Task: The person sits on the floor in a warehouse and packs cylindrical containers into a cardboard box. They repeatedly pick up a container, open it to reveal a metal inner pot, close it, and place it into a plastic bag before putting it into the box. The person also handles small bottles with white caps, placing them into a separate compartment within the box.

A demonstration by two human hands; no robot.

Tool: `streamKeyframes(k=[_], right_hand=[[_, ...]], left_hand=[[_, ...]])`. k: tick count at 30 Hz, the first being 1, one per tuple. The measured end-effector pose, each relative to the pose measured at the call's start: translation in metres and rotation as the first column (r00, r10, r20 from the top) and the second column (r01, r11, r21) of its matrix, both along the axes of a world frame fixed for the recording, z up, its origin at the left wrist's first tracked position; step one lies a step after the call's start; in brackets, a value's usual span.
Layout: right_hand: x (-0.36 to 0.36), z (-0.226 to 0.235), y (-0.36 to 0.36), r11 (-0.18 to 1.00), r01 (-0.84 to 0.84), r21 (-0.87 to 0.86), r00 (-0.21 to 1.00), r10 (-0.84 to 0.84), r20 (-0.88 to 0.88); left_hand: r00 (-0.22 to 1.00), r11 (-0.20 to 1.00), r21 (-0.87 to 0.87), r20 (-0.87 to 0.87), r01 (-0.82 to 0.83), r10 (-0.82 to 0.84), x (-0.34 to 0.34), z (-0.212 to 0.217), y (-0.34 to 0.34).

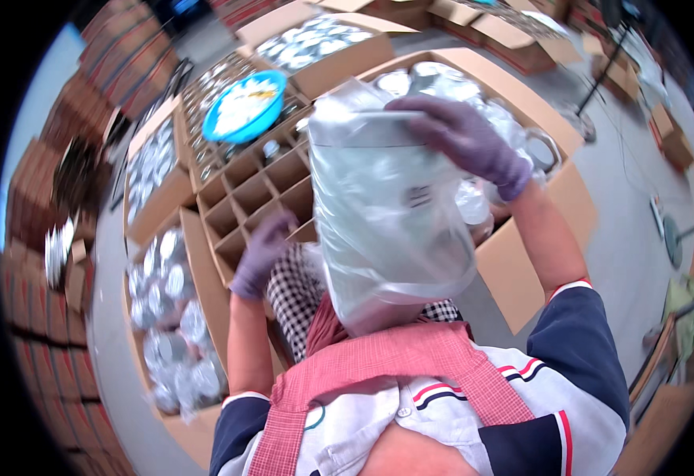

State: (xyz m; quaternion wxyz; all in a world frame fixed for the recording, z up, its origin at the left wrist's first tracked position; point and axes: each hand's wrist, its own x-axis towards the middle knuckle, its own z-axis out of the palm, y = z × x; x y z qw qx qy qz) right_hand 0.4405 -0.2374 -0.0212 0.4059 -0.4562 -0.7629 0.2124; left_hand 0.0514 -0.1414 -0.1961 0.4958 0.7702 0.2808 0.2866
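My right hand (470, 143), in a purple-grey glove, grips the upper right edge of a large boxy container (387, 214). This pale container is wrapped in a clear plastic bag and stands tilted in front of my chest, its lower end by my lap. Left of it, my gloved left hand (265, 252) is apart from the container, slightly blurred, with fingers loosely apart and nothing seen in them. Beneath that hand lies a carton with cardboard dividers (256, 190), several of its cells bare.
A blue basin (276, 83) with white and yellow contents rests on the divided carton. Open cartons of wrapped, silvery items stand left (192, 317), far left (176, 131), behind (375, 59) and right (553, 143). Carton stacks (34, 278) line the left; a black pole (605, 71) stands right.
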Motion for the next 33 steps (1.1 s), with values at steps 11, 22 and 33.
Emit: streamKeyframes(k=[11, 22, 33], right_hand=[[-0.121, -0.049, 0.123, 0.983, -0.061, 0.176, 0.872, -0.034, 0.488], [-0.156, -0.089, 0.168, 0.905, -0.423, -0.055, 0.777, 0.331, -0.535], [-0.138, -0.077, 0.234, 0.792, -0.585, 0.176, 0.795, 0.603, -0.071]], left_hand=[[0.981, 0.907, -0.405, -0.193, -0.113, 0.036, -0.098, 0.014, -0.116], [0.893, 0.937, 0.053, 0.323, -0.347, 0.312, -0.029, 0.095, 0.049], [0.888, 0.863, 0.215, 0.054, -0.456, 0.456, -0.001, 0.123, 0.076]])
